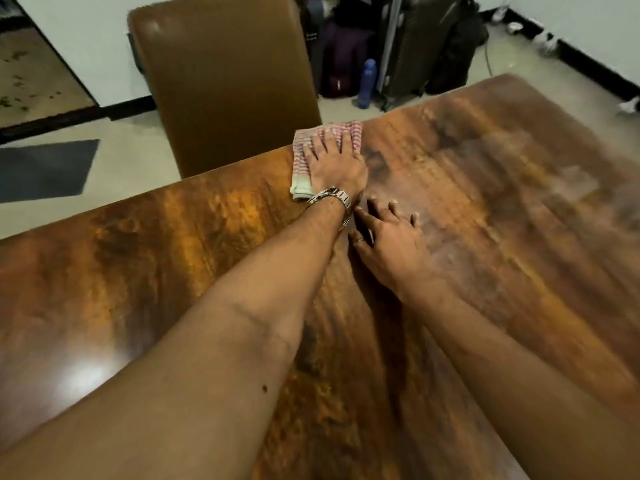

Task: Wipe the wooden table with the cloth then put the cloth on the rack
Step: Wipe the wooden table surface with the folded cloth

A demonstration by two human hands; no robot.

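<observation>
A folded red-and-white checked cloth (304, 150) lies at the far edge of the glossy wooden table (173, 265). My left hand (334, 164), with a metal watch on its wrist, presses flat on the cloth with fingers spread. My right hand (391, 240) rests just behind it on the bare tabletop, fingers apart, holding nothing. No rack is in view.
A brown chair (225, 81) stands against the far table edge, right behind the cloth. Dark suitcases (415, 46) and a blue bottle (367, 83) stand on the floor beyond. A dark mat (45, 169) lies on the floor at the left.
</observation>
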